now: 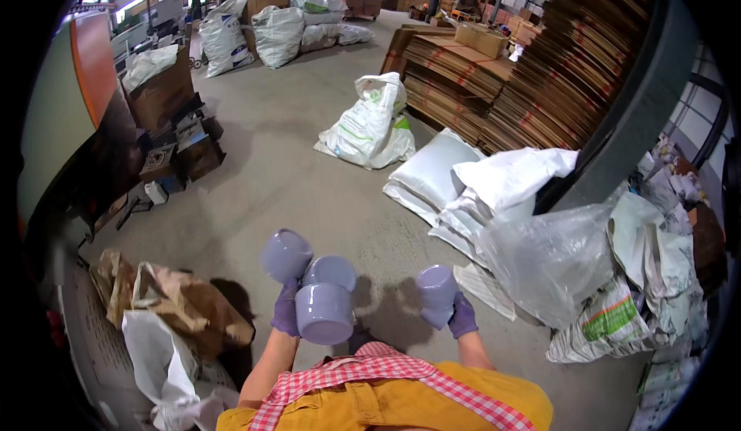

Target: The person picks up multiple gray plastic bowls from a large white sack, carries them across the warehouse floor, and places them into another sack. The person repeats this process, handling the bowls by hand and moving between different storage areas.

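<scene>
My left hand (285,313), in a purple glove, is closed on a cluster of glossy lavender round pots. One pot (285,255) leans out to the left, another pot (332,271) sits behind, and the nearest pot (324,313) turns its flat round end toward me. Over to the right, my right hand (463,317), gloved alike, grips a smaller lavender pot (437,285) with a second lavender piece (437,317) below it. Both hands are held above the floor in front of my body. The fingertips are mostly hidden behind the pots.
White sacks (436,169) and clear plastic sheeting (548,253) lie to the right, beside stacked flat cardboard (556,68). An upright white bag (370,122) stands ahead. Brown paper bags (181,304) and a white bag (158,361) are near left. Dark metal parts (185,153) sit farther left.
</scene>
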{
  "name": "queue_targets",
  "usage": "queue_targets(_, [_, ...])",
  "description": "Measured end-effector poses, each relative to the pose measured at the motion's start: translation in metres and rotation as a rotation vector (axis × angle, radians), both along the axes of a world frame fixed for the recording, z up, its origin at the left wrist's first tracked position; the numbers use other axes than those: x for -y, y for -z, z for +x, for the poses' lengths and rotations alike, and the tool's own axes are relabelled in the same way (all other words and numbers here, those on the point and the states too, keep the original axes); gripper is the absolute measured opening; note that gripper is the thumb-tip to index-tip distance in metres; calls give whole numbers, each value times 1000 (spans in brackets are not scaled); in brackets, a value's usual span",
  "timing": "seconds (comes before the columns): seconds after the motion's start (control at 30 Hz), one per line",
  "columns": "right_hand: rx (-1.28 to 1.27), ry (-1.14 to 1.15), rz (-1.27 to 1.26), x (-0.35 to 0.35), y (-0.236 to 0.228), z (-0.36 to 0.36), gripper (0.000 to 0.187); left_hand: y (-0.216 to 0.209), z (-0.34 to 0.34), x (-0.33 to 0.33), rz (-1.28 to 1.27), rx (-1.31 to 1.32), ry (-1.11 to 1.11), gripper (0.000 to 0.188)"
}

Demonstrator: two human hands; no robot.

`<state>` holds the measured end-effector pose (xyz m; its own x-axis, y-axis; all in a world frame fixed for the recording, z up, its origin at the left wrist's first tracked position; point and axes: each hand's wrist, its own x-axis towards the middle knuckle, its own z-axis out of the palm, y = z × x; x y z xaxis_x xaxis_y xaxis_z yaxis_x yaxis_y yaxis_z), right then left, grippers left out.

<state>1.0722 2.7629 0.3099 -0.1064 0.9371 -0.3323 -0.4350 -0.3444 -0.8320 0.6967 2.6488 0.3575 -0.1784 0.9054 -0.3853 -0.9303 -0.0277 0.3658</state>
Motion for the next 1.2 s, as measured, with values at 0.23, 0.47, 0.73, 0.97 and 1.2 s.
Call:
queue_targets(0.23, [255, -313, 147, -241, -9, -215, 27, 12, -165, -111, -95, -235, -239, 49])
queue_targets(0.47, [503, -717, 594, -417, -28, -459, 27, 18, -296, -202, -111, -14, -484, 52])
queue_targets(0.73, [-114, -721, 213, -596, 6, -560, 39, 49, -461, -461, -50, 14, -345, 47])
queue_targets(0.97, [222, -426, 451, -755, 48, -634, 31, -48, -586, -648, 21, -219, -276, 36])
queue_targets(1.2, [619, -430, 626, -948, 157, -765, 28, 6, -714, -790, -201, -261, -370, 38])
